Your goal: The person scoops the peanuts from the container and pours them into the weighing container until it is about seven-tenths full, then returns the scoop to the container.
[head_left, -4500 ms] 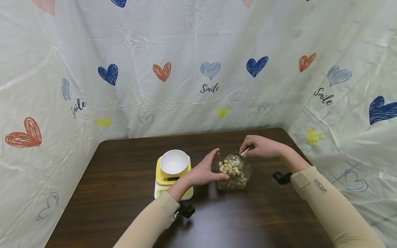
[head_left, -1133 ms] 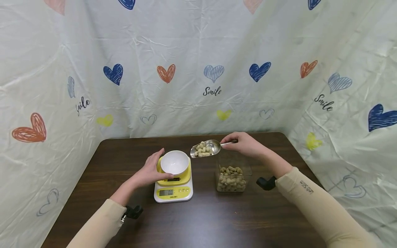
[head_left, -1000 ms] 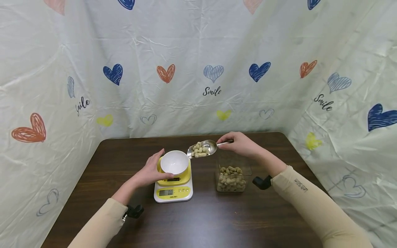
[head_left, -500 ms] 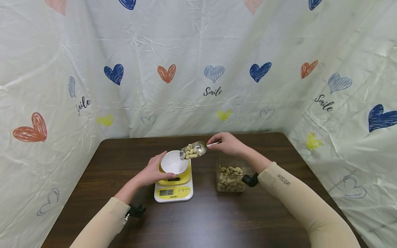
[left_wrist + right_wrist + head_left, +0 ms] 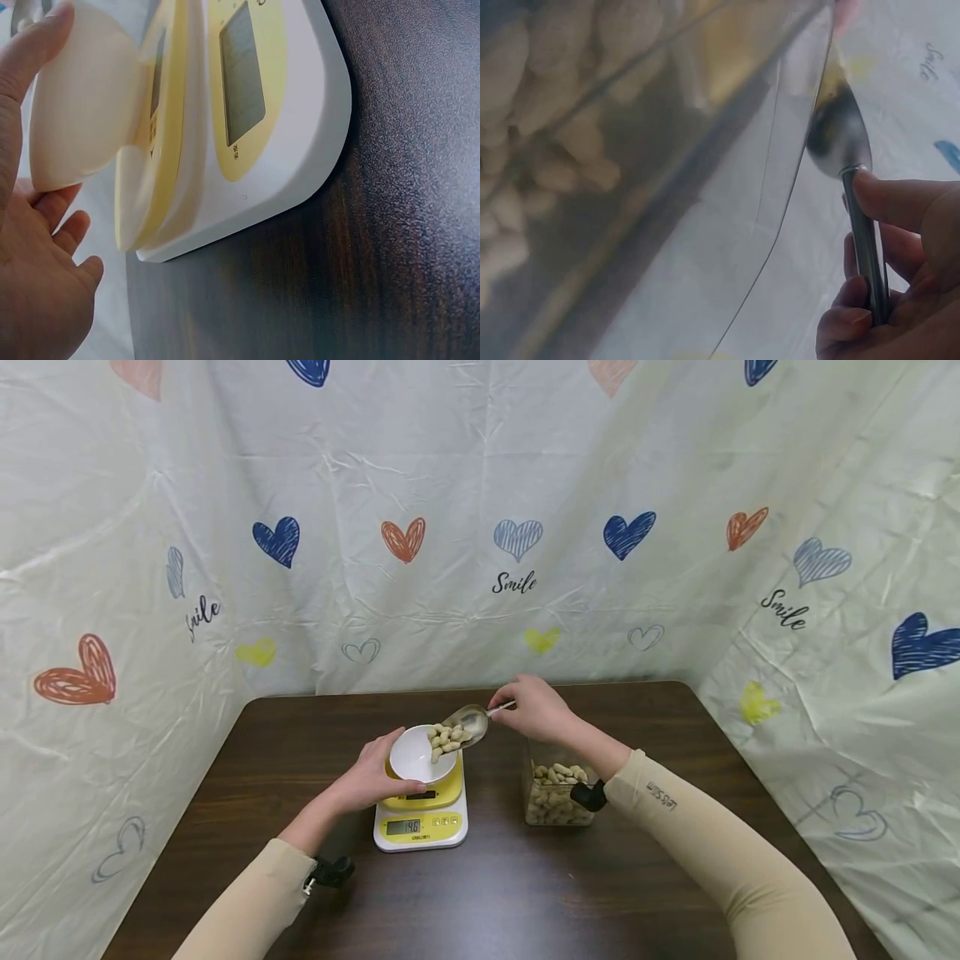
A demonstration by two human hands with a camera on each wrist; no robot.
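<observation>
Left hand has thumb and fingers spread round the white bowl, holding it by near and far sides; bowl is over the platform of the yellow-and-white scale, display looks like 14.6. Right hand clamped on the handle of the metal scoop, scoop tilted down to the left, its mouth over the bowl's right rim. Peanuts run from scoop mouth into bowl. Clear container stands right of the scale, apart from it, more peanuts inside, right forearm passing above. All on a dark wood table, white heart-print sheet behind
</observation>
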